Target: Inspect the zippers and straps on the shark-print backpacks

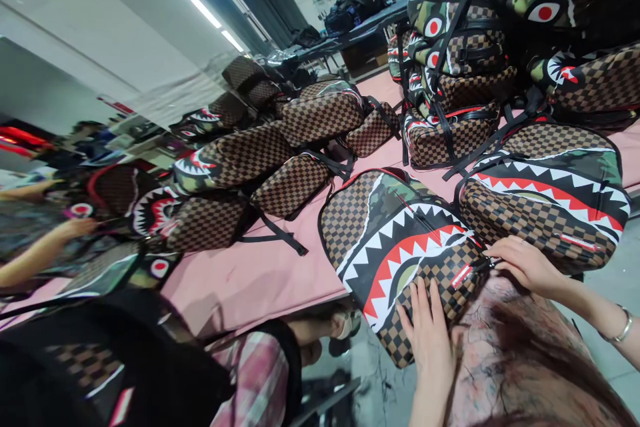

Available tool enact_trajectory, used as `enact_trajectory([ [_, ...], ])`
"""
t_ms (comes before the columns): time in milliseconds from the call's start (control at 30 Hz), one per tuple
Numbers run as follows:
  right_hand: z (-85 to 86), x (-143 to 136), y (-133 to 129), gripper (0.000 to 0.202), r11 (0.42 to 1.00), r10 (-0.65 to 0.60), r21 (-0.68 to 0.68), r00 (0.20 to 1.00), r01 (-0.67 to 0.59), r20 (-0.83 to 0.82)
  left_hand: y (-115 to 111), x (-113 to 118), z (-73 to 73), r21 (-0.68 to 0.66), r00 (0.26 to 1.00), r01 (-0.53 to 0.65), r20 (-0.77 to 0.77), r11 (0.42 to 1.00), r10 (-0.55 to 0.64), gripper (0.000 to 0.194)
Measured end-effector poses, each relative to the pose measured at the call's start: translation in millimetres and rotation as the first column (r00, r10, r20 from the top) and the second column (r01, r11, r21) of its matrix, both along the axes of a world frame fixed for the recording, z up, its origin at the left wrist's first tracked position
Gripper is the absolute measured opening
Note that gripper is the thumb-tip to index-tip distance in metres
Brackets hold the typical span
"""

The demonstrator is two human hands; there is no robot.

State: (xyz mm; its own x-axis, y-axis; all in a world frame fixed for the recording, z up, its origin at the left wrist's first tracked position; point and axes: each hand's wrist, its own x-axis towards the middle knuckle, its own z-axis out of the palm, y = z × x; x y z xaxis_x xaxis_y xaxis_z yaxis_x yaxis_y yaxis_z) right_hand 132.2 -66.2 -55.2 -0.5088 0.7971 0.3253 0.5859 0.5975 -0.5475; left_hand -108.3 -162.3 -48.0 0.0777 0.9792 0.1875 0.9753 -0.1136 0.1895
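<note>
A brown checkered backpack (400,247) with a printed shark mouth and a camouflage patch lies tilted before me, partly on the pink table and partly over its front edge. My left hand (427,323) rests flat on its lower front panel, fingers stretched out. At the bag's near right corner, the fingers of my right hand (525,267) pinch together by the zipper edge; a dark zipper pull seems to be between them, small and partly hidden. A second shark-print backpack (545,193) lies right beside the first, close to my right hand.
Stacked checkered backpacks (460,80) rise at the back right, and several more (235,153) lie along the pink table (240,280). On the left, a co-worker's hand (75,230) touches another bag. A black backpack (115,360) and a person's plaid garment (255,373) are at lower left.
</note>
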Motion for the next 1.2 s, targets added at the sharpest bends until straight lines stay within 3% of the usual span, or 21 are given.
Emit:
enact_trajectory([
  [167,7.6,-5,13,0.025,0.995,0.093,-0.024,0.995,-0.093,-0.031,2,-3,-10.2,-0.003,0.999,-0.021,-0.041,1.000,0.020,0.081],
  [633,25.0,-18,25,0.027,0.953,0.303,-0.024,0.949,-0.303,0.086,0,-4,-2.8,-0.056,1.000,-0.010,0.007,0.998,0.010,0.075],
  [833,29.0,-34,19,0.030,0.954,0.284,0.049,0.943,-0.296,0.172,0,-5,0.0,-0.063,1.000,0.003,0.010,0.998,-0.003,0.077],
  [1200,27.9,-40,11,0.035,0.938,0.247,0.173,0.929,-0.301,0.276,2,-2,-8.2,-0.048,0.999,-0.028,0.022,0.998,0.029,0.077],
])
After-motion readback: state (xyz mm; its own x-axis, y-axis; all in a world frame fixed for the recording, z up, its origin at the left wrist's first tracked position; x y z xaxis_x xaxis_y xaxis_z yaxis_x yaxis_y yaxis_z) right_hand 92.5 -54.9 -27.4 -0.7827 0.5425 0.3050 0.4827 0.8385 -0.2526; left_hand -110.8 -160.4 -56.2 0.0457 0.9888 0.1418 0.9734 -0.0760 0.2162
